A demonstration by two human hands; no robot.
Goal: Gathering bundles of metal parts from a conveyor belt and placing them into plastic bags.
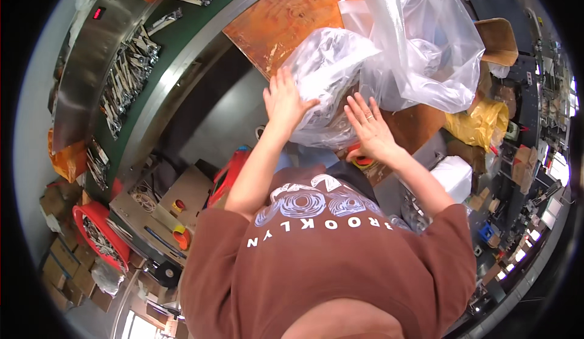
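Observation:
In front of me a clear plastic bag [331, 59] with a crumpled top lies on an orange-brown board [283, 19]. Its contents look pale and silvery, but I cannot make out what they are. My left hand [285, 100] rests against the bag's left side, fingers stretched out. On the other side my right hand [372, 131] lies flat with spread fingers at the bag's right edge. Just below that hand is a roll of tape [363, 161], red and yellow, partly covered. A larger clear plastic bag [420, 59] stands loosely bunched behind and to the right.
To the left runs a green conveyor belt [159, 56] carrying many slim wrapped packets [129, 74]. A red basin [100, 235] holds more packets at lower left. A yellow plastic bag [480, 122] and a white bundle [451, 178] sit at the right.

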